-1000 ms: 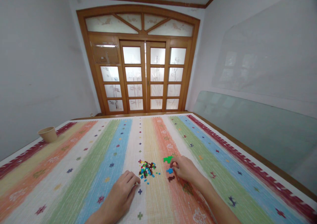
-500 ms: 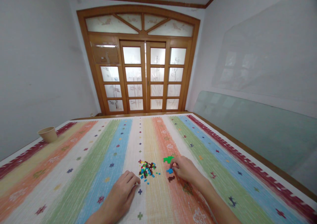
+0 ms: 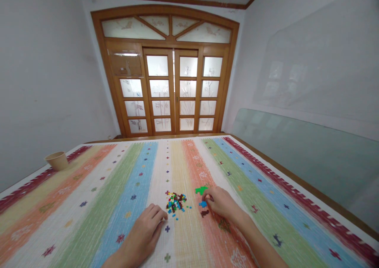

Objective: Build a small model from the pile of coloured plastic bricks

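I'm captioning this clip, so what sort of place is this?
Likely a plain room in a home: a striped cloth over a table, wooden doors with frosted panes, and a glass sheet against the wall.

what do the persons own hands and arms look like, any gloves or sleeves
The left hand and the right hand are bare, with no gloves and no ring visible. The left forearm and the right forearm are bare too, with no sleeve, watch or bracelet in view before they leave the bottom of the picture.
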A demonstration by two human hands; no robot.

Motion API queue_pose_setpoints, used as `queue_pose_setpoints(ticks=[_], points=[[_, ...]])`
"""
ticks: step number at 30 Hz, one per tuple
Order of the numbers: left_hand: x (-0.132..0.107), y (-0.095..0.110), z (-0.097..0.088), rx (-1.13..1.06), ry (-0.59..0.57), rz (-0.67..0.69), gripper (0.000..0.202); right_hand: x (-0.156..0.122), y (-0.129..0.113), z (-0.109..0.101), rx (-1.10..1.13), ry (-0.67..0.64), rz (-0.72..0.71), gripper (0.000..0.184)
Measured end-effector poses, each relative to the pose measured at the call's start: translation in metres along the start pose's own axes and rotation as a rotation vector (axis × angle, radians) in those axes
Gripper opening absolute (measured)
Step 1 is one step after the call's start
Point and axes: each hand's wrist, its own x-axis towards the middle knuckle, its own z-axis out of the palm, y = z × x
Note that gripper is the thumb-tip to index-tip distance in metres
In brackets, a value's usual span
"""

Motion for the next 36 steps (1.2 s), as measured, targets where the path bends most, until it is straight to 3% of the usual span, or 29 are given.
queue_pose_setpoints(ticks=[28,36], points=[[-0.001,-0.001,0.001,-0.005,0.011,-0.002,0.019,-0.001,-0.004,-0.004,-0.007,-0.002,0.005,0.034],[0.0,0.0,0.001,-0.01,0.005,-0.012,0.021,-0.004,-0.015,-0.007,0.091,0.013,-0.029,0.034]])
